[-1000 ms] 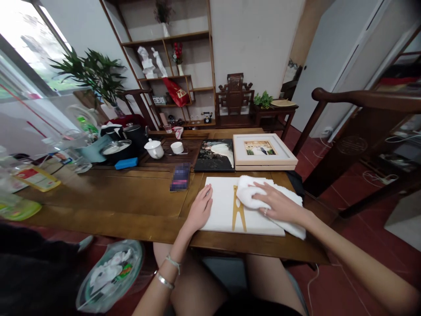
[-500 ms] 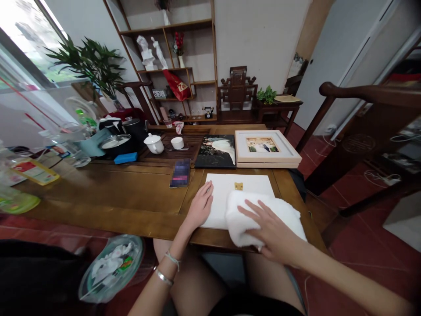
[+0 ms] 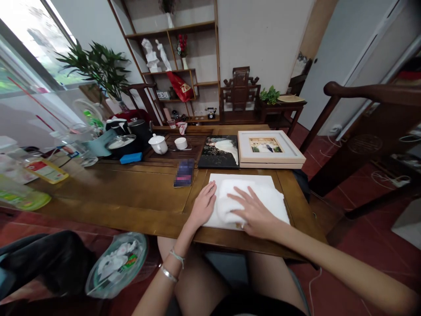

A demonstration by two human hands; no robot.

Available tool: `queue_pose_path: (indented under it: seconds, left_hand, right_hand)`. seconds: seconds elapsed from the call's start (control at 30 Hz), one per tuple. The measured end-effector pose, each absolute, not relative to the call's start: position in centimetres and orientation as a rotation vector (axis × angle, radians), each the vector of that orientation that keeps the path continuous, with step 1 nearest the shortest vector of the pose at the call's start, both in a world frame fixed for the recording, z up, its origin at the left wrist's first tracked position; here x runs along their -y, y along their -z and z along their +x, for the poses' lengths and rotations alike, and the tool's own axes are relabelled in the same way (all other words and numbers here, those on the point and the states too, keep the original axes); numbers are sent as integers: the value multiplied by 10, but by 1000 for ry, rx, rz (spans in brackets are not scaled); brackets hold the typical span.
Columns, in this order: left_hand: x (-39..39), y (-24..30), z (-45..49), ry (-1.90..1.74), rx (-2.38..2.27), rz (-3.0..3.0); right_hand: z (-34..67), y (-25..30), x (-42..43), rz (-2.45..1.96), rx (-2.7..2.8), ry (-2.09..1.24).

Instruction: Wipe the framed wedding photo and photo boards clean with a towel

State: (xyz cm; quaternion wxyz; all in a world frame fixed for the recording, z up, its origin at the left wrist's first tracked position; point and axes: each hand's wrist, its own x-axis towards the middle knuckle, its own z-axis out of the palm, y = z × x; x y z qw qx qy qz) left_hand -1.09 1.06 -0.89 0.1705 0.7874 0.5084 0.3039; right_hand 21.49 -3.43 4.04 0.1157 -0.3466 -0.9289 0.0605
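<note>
White towel [image 3: 268, 194] is lying across a white board [image 3: 213, 216], looking thick, soft and fluffy, its left end puffing into a rounded fold and its fuzzy right end reaching just past the board's right side. The board is resting flat near the front edge of the brown wooden bench [image 3: 148, 191]; its back strip and left margin are showing plain white, and a small golden-brown patch [image 3: 237, 225] is peeking out at the towel's near edge, too little to identify. Of the 2 hands, the right hand [image 3: 255, 215] is pressing on the towel from above, palm down, its fingers standing wide apart. The left hand [image 3: 203, 204] is lying over the board's left edge, its fingers resting close together and grasping nothing. Behind the board, a black print [image 3: 217, 153] bearing a large white shape is sitting just left of a pale wooden picture frame [image 3: 294, 153], whose white mat is surrounding a small photo. A smartphone [image 3: 184, 172] with a blurred screen is lying toward the board's back left, and a white lidded teapot [image 3: 158, 144] is standing beyond it.
</note>
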Motion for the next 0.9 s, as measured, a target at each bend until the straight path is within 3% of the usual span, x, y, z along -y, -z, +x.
queue_pose_path:
  seconds: [0.13, 0.43, 0.63, 0.77, 0.9]
  left_hand:
    - [-11, 11, -12, -896, -1422, 2241]
    - [-11, 6, -13, -895, -1411, 2180]
    - [-13, 5, -17, -909, -1352, 2120]
    - [-13, 4, -16, -906, -1376, 2123]
    - [-10, 3, -14, -916, -1373, 2177]
  right_hand:
    - [211, -39, 62, -912, 2797, -222]
    - [195, -48, -10, -1227, 2641, -51]
    - [171, -38, 52, -982, 2817, 89]
    - [176, -37, 70, -837, 2844, -31]
    - [193, -43, 35, -959, 2748, -240]
